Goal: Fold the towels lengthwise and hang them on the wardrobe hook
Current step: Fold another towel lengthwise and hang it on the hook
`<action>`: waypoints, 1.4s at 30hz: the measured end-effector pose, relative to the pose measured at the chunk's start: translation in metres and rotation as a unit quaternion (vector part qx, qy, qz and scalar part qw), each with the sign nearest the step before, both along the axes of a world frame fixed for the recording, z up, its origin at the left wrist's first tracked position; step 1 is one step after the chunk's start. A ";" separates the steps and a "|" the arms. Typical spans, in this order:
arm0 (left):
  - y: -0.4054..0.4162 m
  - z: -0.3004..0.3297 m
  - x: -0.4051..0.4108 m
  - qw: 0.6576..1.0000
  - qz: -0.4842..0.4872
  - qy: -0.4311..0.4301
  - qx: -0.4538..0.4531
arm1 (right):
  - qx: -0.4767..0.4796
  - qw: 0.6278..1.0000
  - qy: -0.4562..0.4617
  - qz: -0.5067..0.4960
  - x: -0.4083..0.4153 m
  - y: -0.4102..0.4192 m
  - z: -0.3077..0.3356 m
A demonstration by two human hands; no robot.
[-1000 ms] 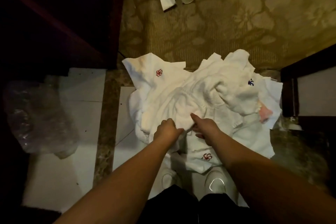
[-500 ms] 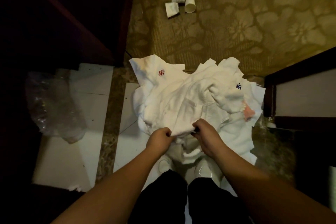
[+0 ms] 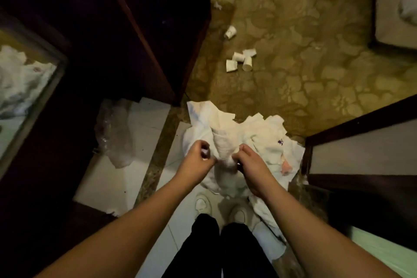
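I see left hand [image 3: 198, 160] and right hand [image 3: 250, 165] apart, each with fingers curled, gripping edge of white towel [image 3: 222, 151]. Towel hangs between hands above towel pile [image 3: 266, 142] on floor. Paper cups [image 3: 240, 61] on carpet [image 3: 304, 74] beyond, well apart.

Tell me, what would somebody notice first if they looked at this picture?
Probably the heap of white towels on the floor in the middle, with the left hand and right hand each gripping a bunch of the cloth. Next, the little white paper cups tipped over on the patterned carpet farther ahead. A crumpled clear plastic bag lies on the white tiles to the left.
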State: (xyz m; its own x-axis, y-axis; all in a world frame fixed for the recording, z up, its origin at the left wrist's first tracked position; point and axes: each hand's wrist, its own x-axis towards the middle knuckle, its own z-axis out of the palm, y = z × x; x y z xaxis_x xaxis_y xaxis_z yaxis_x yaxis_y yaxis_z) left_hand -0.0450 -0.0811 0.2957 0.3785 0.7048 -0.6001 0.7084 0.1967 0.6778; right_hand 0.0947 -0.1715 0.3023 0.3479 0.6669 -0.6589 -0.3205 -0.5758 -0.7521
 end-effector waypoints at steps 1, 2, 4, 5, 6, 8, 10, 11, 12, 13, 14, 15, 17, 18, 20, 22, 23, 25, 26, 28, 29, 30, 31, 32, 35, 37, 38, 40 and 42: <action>0.002 0.021 -0.001 0.999 0.006 -0.020 0.028 | 0.010 1.000 -0.015 0.018 0.001 0.001 0.020; 0.003 0.045 -0.003 0.997 0.002 -0.041 0.062 | 0.023 0.999 -0.029 0.038 0.001 0.000 0.042; 0.005 0.091 -0.010 0.987 -0.035 -0.066 0.143 | 0.054 0.995 -0.050 0.065 -0.001 0.000 0.085; 0.006 0.113 -0.014 0.977 -0.061 -0.068 0.191 | 0.072 0.993 -0.063 0.076 -0.002 0.000 0.105; 0.008 0.131 -0.018 0.965 -0.089 -0.060 0.240 | 0.089 0.989 -0.074 0.087 -0.003 0.000 0.122; 0.011 0.170 -0.028 0.933 -0.147 -0.028 0.328 | 0.123 0.981 -0.095 0.116 -0.009 -0.003 0.157; 0.009 0.202 -0.040 0.907 -0.197 0.011 0.373 | 0.162 0.969 -0.114 0.146 -0.015 -0.007 0.181; 0.007 0.214 -0.047 0.903 -0.208 0.016 0.376 | 0.177 0.963 -0.127 0.158 -0.018 -0.009 0.190; 0.002 0.228 -0.055 0.904 -0.207 0.012 0.373 | 0.190 0.956 -0.144 0.172 -0.023 -0.012 0.199; -0.003 0.239 -0.064 0.906 -0.203 0.008 0.372 | 0.200 0.949 -0.163 0.182 -0.030 -0.017 0.209; -0.009 0.250 -0.074 0.904 -0.200 0.004 0.378 | 0.210 0.941 -0.184 0.188 -0.037 -0.022 0.218; -0.016 0.261 -0.084 0.899 -0.198 0.006 0.390 | 0.218 0.936 -0.202 0.189 -0.044 -0.027 0.227; -0.027 0.283 -0.103 0.892 -0.176 0.016 0.416 | 0.232 0.928 -0.224 0.184 -0.059 -0.037 0.245; -0.033 0.296 -0.113 0.891 -0.155 0.020 0.425 | 0.239 0.924 -0.236 0.185 -0.067 -0.043 0.254; -0.045 0.318 -0.138 0.890 -0.128 0.036 0.436 | 0.254 0.909 -0.271 0.188 -0.087 -0.053 0.274; -0.057 0.338 -0.166 0.889 -0.122 0.030 0.441 | 0.275 0.896 -0.300 0.178 -0.109 -0.064 0.290; -0.065 0.346 -0.181 0.891 -0.115 0.006 0.439 | 0.290 0.890 -0.306 0.172 -0.122 -0.070 0.297; -0.085 0.360 -0.211 0.898 -0.098 -0.051 0.425 | 0.323 0.871 -0.328 0.172 -0.148 -0.083 0.307; -0.094 0.366 -0.223 0.900 -0.093 -0.072 0.421 | 0.328 0.858 -0.351 0.183 -0.159 -0.089 0.310; -0.119 0.377 -0.250 0.898 -0.094 -0.095 0.419 | 0.320 0.839 -0.385 0.212 -0.186 -0.105 0.321; -0.132 0.383 -0.264 0.896 -0.101 -0.102 0.421 | 0.314 0.833 -0.397 0.225 -0.199 -0.115 0.328; -0.144 0.390 -0.275 0.894 -0.111 -0.106 0.421 | 0.311 0.825 -0.407 0.237 -0.211 -0.125 0.333; -0.154 0.397 -0.285 0.893 -0.120 -0.106 0.421 | 0.312 0.818 -0.415 0.249 -0.220 -0.133 0.339; -0.166 0.404 -0.297 0.891 -0.130 -0.103 0.422 | 0.318 0.808 -0.421 0.263 -0.232 -0.144 0.345; -0.203 0.426 -0.329 0.888 -0.152 -0.087 0.425 | 0.352 0.756 -0.469 0.290 -0.264 -0.170 0.358; -0.228 0.440 -0.346 0.887 -0.163 -0.065 0.427 | 0.352 0.737 -0.492 0.300 -0.283 -0.186 0.368; -0.241 0.448 -0.356 0.887 -0.166 -0.052 0.427 | 0.342 0.732 -0.504 0.305 -0.293 -0.195 0.374; -0.266 0.461 -0.378 0.889 -0.171 -0.017 0.424 | 0.322 0.709 -0.541 0.319 -0.314 -0.214 0.384; -0.288 0.470 -0.403 0.895 -0.164 0.003 0.416 | 0.314 0.678 -0.574 0.336 -0.334 -0.233 0.395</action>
